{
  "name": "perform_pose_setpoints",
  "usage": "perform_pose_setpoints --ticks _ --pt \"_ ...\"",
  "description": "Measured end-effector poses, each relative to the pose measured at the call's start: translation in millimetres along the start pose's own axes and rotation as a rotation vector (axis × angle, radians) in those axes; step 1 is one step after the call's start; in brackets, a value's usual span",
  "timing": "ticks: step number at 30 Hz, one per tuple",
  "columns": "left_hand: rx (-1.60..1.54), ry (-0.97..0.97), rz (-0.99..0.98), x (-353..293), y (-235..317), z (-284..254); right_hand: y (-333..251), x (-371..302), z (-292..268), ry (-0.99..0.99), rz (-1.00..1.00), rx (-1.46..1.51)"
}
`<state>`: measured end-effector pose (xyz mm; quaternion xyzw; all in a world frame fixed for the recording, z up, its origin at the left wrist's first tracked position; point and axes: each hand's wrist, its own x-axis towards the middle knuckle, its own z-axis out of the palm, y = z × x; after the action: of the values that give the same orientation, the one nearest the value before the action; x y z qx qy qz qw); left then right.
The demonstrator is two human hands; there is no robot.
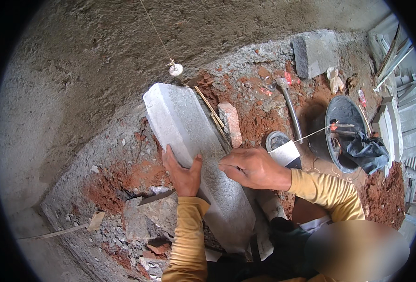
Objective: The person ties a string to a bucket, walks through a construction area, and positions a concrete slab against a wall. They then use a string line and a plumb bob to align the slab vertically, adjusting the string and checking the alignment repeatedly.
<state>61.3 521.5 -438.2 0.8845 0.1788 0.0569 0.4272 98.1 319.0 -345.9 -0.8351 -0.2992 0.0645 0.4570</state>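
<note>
A long grey concrete block (195,127) with a bevelled edge lies lengthwise in front of me, its far end near the rough wall. My left hand (183,174) rests on its left edge, fingers spread along the bevelled side and the thumb apart. Over the block's right side, my right hand (252,168) is closed with thumb and fingers pinched; what it holds is too small to make out. Beyond the far end, a white round piece (175,69) hangs from a thin string (154,27). Thin wooden sticks (211,110) and a broken brick (230,124) lie along the block's right side.
To the right stands a black bucket (321,141) holding dark plastic. A string runs from it to a white square piece (284,153) beside my right wrist. A hammer (290,109) lies nearby. Another concrete block (315,55) sits farther back. Rubble (147,216) and red soil cover the left.
</note>
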Motion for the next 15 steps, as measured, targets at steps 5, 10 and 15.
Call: perform_pose_setpoints --ticks 5,10,15 --pt "0.025 0.018 0.006 -1 0 0 -6 -1 13 -0.014 0.0 0.063" --pt "0.062 0.042 0.05 -3 -3 2 -15 8 19 -0.075 -0.042 0.111" --pt "0.038 0.064 0.136 -2 -14 5 -15 41 29 -0.043 -0.023 0.182"
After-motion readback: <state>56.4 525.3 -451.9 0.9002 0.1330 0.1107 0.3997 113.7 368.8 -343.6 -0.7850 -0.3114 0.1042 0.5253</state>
